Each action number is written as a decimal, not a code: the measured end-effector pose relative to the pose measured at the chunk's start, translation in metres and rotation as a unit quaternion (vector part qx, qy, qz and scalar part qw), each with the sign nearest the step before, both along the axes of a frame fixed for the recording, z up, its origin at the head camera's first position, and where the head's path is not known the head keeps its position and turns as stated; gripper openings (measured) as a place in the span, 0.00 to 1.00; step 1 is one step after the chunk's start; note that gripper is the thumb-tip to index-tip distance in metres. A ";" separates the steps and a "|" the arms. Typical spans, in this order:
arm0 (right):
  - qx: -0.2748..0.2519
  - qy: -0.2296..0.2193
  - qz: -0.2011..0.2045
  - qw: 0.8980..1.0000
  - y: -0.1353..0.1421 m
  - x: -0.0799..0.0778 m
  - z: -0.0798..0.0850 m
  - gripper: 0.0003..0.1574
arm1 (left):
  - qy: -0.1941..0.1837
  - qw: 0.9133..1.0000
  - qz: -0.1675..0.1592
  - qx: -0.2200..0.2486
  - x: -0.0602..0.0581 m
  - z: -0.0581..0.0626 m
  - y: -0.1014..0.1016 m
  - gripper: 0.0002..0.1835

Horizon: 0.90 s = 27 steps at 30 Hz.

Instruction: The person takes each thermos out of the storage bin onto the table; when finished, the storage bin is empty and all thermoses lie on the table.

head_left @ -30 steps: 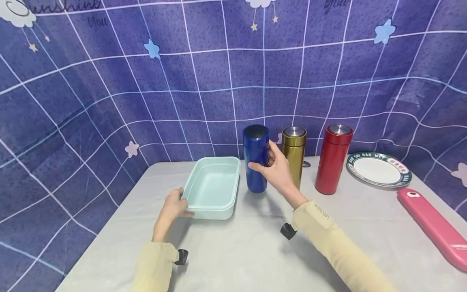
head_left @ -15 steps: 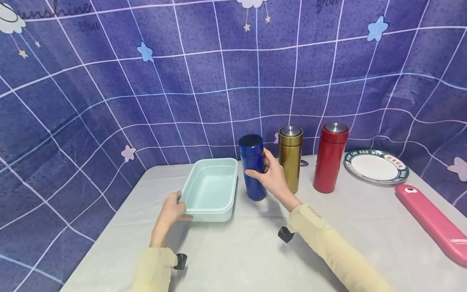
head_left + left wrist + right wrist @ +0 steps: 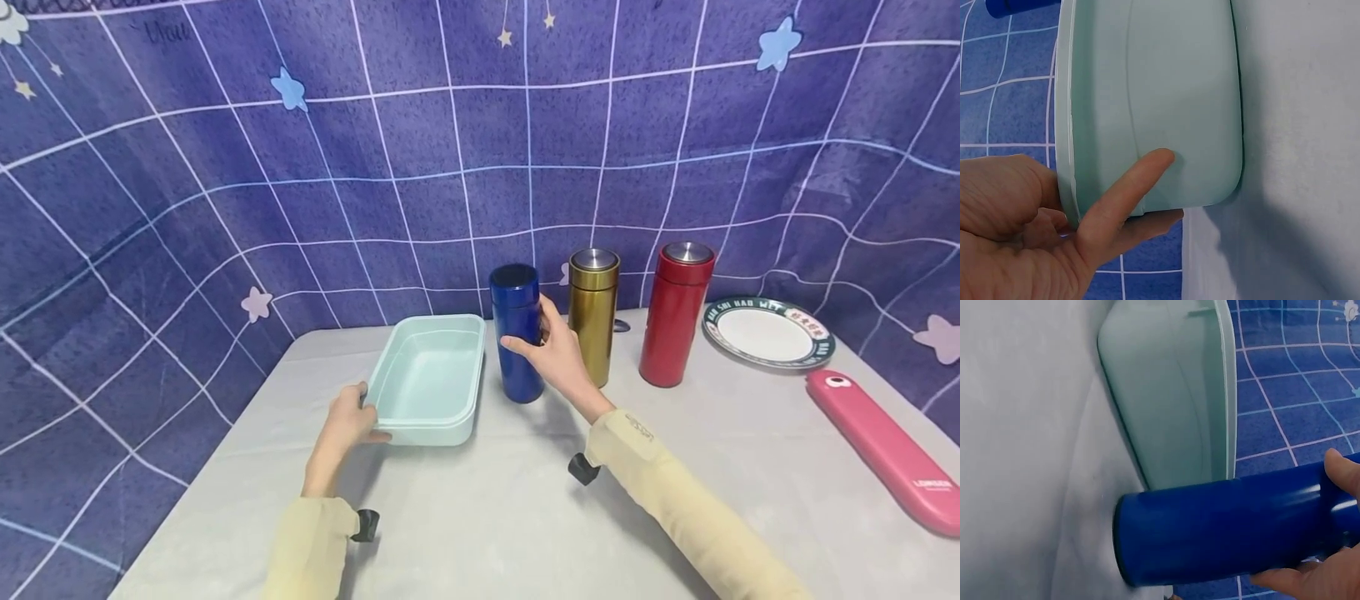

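A blue thermos flask (image 3: 519, 367) stands nearly upright right beside a light green plastic tub (image 3: 431, 379). My right hand (image 3: 558, 346) grips its upper half from the right, thumb across the near side. In the right wrist view the flask's dark base (image 3: 1121, 540) is close to the cloth, its body overlapping the tub's wall (image 3: 1166, 394). My left hand (image 3: 351, 417) holds the tub's near left corner. In the left wrist view the thumb (image 3: 1132, 190) presses on the outer wall, with fingers around the corner, partly hidden.
A gold thermos (image 3: 594, 321) and a red thermos (image 3: 675, 317) stand upright to the right. Farther right lie a white plate with a dark green patterned rim (image 3: 828, 343) and a long pink case (image 3: 881, 450). A blue gridded curtain (image 3: 480, 167) hangs behind the table.
The blue thermos and my right hand have come down and slightly nearer relative to the gold one, mostly in the first half second. My left hand keeps its hold; the head view shifts a little.
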State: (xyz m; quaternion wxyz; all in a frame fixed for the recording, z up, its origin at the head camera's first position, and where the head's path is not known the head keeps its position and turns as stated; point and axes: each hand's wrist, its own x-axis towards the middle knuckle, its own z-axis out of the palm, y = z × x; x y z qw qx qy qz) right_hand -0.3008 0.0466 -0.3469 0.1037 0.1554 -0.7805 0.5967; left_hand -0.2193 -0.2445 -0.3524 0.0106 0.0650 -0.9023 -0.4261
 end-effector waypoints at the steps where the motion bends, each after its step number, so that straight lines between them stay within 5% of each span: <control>1: 0.001 0.002 0.001 1.000 0.000 -0.001 0.000 0.51 | -0.001 1.000 0.000 -0.001 -0.001 0.001 0.000 0.33; 16: 0.033 -0.014 -0.001 0.999 0.002 -0.002 0.000 0.53 | -0.009 1.000 -0.007 0.022 -0.003 0.000 -0.003 0.33; 27: 0.044 -0.026 0.016 0.999 0.012 0.014 0.003 0.58 | -0.022 0.999 -0.011 0.044 -0.001 0.003 -0.005 0.30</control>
